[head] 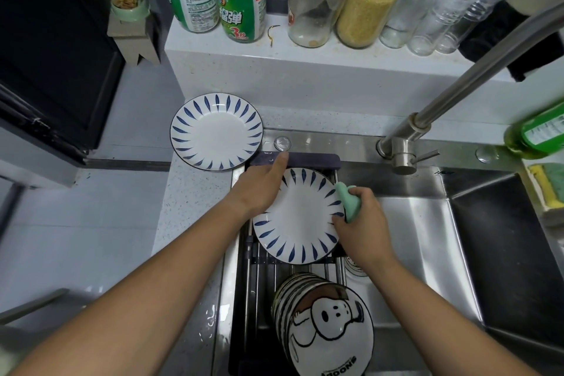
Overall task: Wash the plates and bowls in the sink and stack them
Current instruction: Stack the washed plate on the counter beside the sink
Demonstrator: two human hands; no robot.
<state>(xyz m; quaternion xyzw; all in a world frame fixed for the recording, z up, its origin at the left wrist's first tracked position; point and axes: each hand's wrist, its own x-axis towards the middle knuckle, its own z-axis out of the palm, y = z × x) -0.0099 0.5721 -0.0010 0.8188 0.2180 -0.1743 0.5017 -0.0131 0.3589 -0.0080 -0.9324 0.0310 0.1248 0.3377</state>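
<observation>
Glossy white ceramic w/ blue leaf strokes round the rim: counter plate (216,131) lies flat on the speckled counter (189,192), left. Left hand (259,189) grips the matching held plate (297,217) by its left rim, over the wire rack (262,262) in the steel sink (427,238); fingers beneath are hidden. Right hand (363,223) pinches a soft green sponge (349,203) at the plate's right edge. Cartoon-dog dishes (329,327) stand stacked on edge, partly cut off.
</observation>
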